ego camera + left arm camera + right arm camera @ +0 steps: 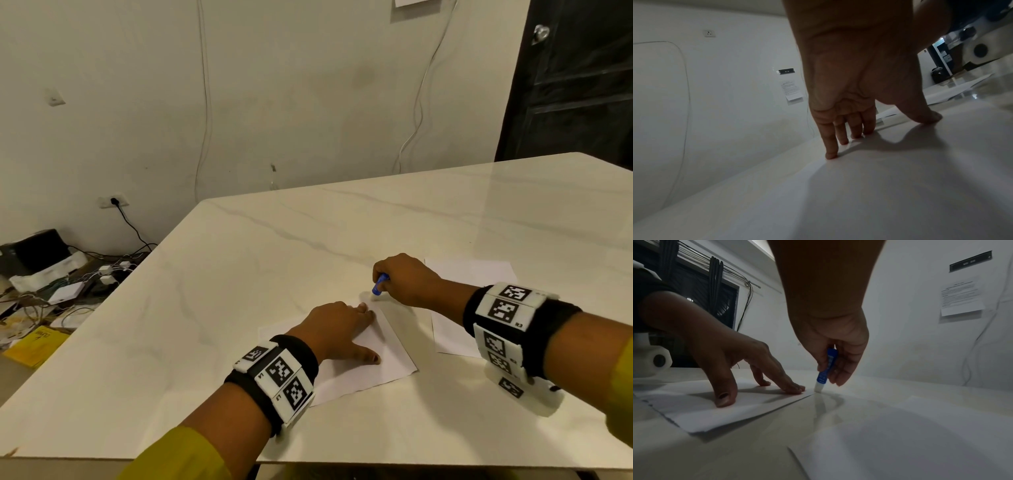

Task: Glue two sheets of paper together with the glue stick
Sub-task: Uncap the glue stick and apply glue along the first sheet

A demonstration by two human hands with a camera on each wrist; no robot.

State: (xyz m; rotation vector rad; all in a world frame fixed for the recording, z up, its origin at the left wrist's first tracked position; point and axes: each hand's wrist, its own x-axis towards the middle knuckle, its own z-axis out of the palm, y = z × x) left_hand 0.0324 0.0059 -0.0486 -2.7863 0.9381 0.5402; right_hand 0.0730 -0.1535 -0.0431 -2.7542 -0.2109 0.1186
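A white sheet of paper [376, 363] [701, 417] lies near the front middle of the marble table [274, 257]. My left hand [337, 329] [859, 126] [756, 374] presses flat on it, fingers straight and thumb spread. My right hand [404, 281] [834, 363] grips a blue glue stick [379, 284] [826, 368], whose white tip touches the sheet's far right corner. A second white sheet [455, 329] [910, 443] lies to the right, partly under my right forearm.
The table's left edge drops to a floor cluttered with cables, adapters and a yellow packet [37, 346]. A white wall stands behind the table, with a dark door [575, 78] at the back right. Broad bare marble stretches beyond the sheets.
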